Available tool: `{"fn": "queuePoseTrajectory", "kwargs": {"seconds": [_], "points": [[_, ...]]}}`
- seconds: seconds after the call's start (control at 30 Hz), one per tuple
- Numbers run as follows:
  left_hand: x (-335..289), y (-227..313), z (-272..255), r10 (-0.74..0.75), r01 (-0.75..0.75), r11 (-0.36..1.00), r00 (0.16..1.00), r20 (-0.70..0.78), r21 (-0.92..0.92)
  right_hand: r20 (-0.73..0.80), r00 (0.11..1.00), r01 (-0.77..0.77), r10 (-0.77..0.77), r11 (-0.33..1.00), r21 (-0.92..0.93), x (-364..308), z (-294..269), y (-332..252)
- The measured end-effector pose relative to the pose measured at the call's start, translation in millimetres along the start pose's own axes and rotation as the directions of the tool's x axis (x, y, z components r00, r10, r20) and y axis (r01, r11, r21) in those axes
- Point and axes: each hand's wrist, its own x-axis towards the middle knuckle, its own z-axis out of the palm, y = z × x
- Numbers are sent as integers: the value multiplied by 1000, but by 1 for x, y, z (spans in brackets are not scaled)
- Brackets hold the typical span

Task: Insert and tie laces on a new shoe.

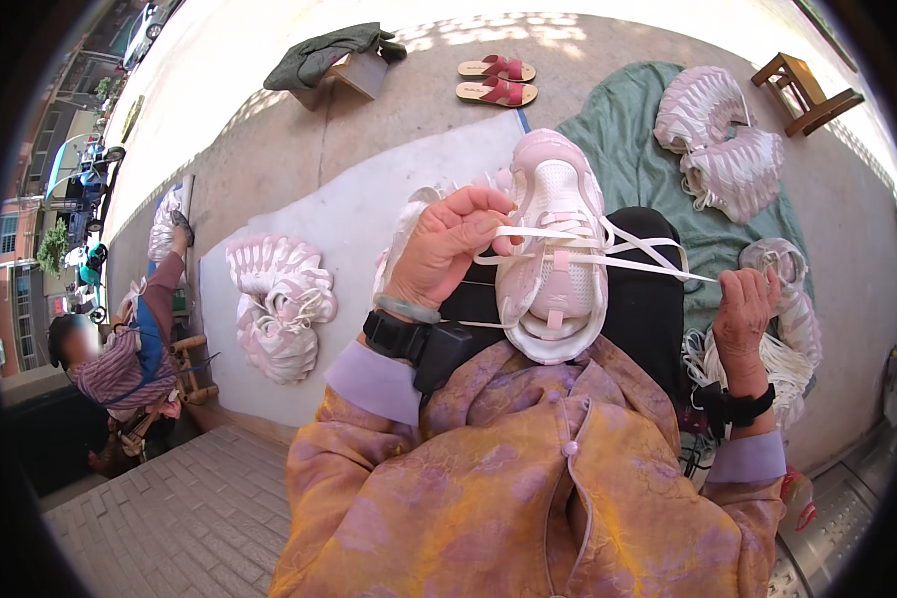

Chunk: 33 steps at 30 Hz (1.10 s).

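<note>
A pink and white sneaker (pixel 551 284) rests on my lap, its toe pointing away from me. White shoelace (pixel 636 263) runs across its tongue and out to both sides. My left hand (pixel 450 239) is closed just left of the shoe, with thumb and fingers pinching lace. Out to the right, my right hand (pixel 744 311) is closed on a lace end that stretches taut from the shoe. Behind my left hand, part of another pale shoe is mostly hidden.
Rows of similar shoes (pixel 281 304) lie on a white sheet (pixel 369 164); more shoes (pixel 720 140) sit on a green cloth (pixel 618 110). Loose white laces (pixel 785 374) are heaped at right. Pink sandals (pixel 496 80), a wooden stool (pixel 805 92) and a seated person (pixel 135 359) are farther off.
</note>
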Motion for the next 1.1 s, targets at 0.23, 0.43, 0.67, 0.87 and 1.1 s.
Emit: {"fn": "queuePoseTrajectory", "kwargs": {"seconds": [0.23,0.43,0.67,0.87,1.1], "points": [[2,-27,12,-48,67,984,992,-118,163,-90,958,-286,271,918,-277,-95,-18,117],[-20,-38,21,198,-3,713,960,-197,701,268,870,-428,413,904,-3,-126,2,109],[-61,-48,37,297,30,216,950,-95,976,164,981,-167,101,871,462,-12,-4,-8],[-66,-53,33,270,60,238,955,-125,969,73,979,122,-192,827,549,39,-10,-85],[-75,-49,-6,297,130,545,894,-336,828,152,967,81,-206,809,582,43,17,-112]]}}
